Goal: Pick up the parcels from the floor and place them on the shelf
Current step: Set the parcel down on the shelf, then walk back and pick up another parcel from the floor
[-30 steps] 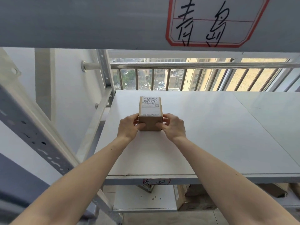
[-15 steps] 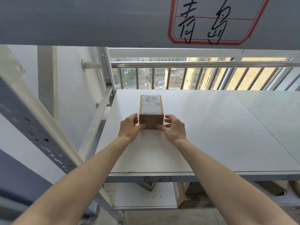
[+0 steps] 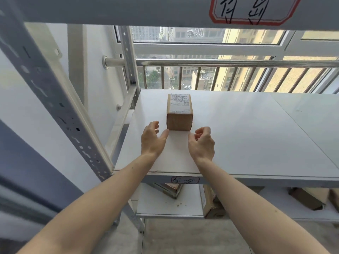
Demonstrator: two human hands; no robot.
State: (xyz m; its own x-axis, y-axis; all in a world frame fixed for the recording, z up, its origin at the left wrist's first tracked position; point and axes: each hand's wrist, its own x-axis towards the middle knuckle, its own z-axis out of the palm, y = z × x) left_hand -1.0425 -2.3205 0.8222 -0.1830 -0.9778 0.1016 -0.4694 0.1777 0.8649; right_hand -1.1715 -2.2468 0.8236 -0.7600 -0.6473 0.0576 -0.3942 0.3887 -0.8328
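Note:
A small brown cardboard parcel (image 3: 179, 114) with a white printed label on top rests on the white shelf board (image 3: 247, 136), near its left back part. My left hand (image 3: 153, 139) hovers just in front of the parcel's left corner, fingers apart, holding nothing. My right hand (image 3: 201, 143) is in front of its right corner, fingers loosely curled and empty. Neither hand touches the parcel.
A perforated metal upright (image 3: 55, 92) slants at the left. The shelf above carries a red-framed handwritten label (image 3: 251, 11). Below, a lower shelf (image 3: 165, 208) holds several cardboard boxes (image 3: 211, 204). A steel rail (image 3: 220, 63) and window bars stand behind the shelf.
Both hands let go of the parcel and drew back toward me; the parcel stays on the shelf. The camera has tilted slightly downward.

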